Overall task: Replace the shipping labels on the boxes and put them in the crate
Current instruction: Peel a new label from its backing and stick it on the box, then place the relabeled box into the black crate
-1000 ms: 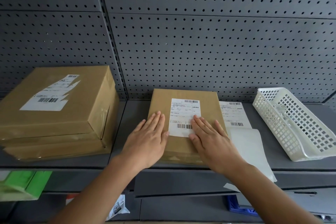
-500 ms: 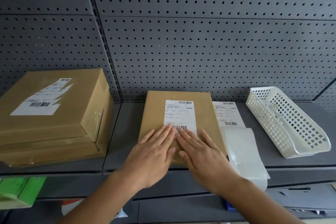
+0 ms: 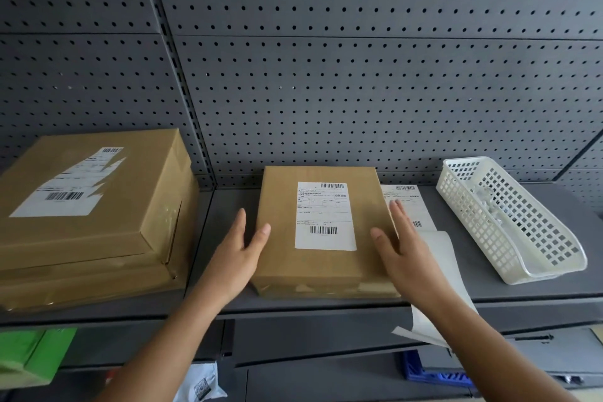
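On the grey shelf (image 3: 225,206), the small box (image 3: 280,199) lies flat with its long axis running toward the pegboard (image 3: 359,91), label (image 3: 326,215) print too fine to read, while the left hand (image 3: 238,254) and right hand (image 3: 404,258) flank it, fingers (image 3: 242,222) straight, gripping nothing, the right hiding part of a loose label sheet (image 3: 422,206)

Matt brown cardboard box (image 3: 326,271) between left hand (image 3: 239,254) and right hand (image 3: 404,251), bearing a white paper label (image 3: 324,215). Right of the right hand, smooth white plastic crate (image 3: 548,272). Beyond, matt grey metal panel (image 3: 326,91).
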The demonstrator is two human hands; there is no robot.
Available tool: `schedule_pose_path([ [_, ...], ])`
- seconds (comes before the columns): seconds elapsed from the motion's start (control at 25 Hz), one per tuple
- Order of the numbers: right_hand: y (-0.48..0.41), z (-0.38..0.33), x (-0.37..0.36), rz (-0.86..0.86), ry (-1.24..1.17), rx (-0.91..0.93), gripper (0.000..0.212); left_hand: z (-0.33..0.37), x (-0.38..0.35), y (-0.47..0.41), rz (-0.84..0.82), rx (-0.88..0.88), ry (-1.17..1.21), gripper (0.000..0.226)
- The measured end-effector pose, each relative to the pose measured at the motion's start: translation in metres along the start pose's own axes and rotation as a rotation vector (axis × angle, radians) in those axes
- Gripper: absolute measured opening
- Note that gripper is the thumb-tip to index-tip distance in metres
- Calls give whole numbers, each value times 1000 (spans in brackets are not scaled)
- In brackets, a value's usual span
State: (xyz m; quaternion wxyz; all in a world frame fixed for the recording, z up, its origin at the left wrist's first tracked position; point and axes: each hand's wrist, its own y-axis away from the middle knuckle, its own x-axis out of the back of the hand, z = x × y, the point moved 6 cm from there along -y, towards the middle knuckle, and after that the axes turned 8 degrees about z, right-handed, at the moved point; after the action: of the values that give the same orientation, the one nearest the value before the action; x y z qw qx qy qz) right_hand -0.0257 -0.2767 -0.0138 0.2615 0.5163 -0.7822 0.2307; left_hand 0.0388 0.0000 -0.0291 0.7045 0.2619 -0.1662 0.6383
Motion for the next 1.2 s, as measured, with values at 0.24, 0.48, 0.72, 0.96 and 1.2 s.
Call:
schedule_pose_path([
  [0.24, -17, 16, -14, -39, -221, -372, 45, -10, -26, -4, -50, 250, 513, 42],
  [0.48, -11, 2, 2, 16, -278, -342, 37, 10, -18, 1, -51, 209, 614, 32],
  [0.72, 0, -12, 50, 204, -304, -322, 44, 63, -15, -4, -121, 83, 639, 32],
  [0.96, 30, 3, 118, 402, -266, -369, 48, 120, -58, 7, -256, -12, 643, 32],
  [1.2, 85, 52, 208, 603, -313, -423, 42, 192, -137, 47, -443, -136, 625, 34],
])
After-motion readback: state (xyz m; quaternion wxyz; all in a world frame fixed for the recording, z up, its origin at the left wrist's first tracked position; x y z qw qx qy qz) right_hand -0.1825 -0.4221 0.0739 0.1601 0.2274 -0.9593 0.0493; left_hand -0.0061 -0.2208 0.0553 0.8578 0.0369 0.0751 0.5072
